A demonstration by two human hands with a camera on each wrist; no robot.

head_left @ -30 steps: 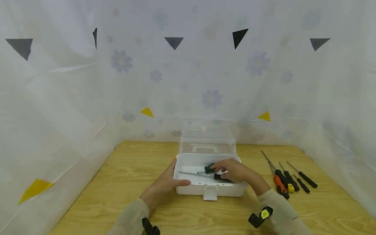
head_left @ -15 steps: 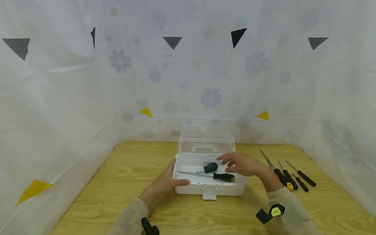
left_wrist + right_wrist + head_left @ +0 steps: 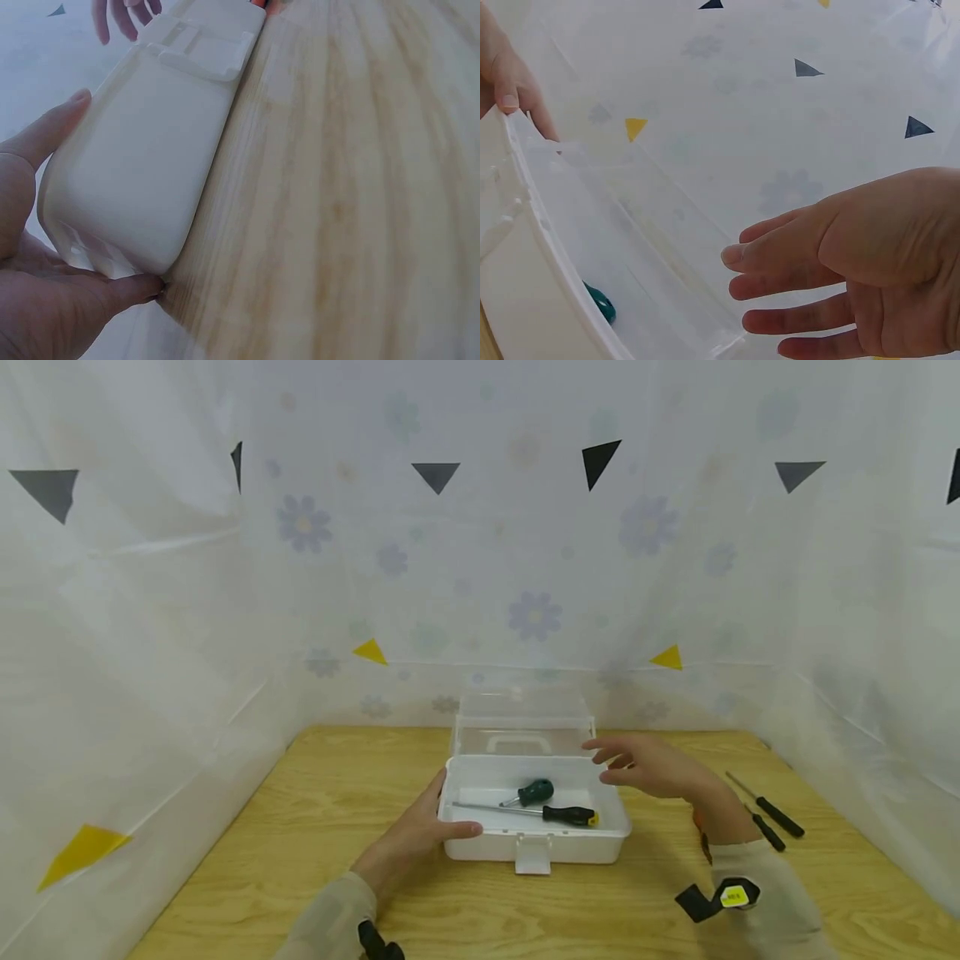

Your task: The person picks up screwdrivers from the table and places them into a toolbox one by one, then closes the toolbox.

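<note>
Hands (image 3: 420, 835) (image 3: 645, 766) flank box (image 3: 525, 847), right side unobstructed.

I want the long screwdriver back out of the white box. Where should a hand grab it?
Grip the long screwdriver by its black handle, which lies at the box's right end, coming from above on the right hand's side. The thin shaft lies flat along the floor, hard to pinch.

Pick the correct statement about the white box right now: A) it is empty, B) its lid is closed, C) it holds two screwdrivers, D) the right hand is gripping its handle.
C: in the head view the open white box holds a stubby green-handled screwdriver and a longer black-handled screwdriver, while the right hand hovers empty above its rim.
</note>
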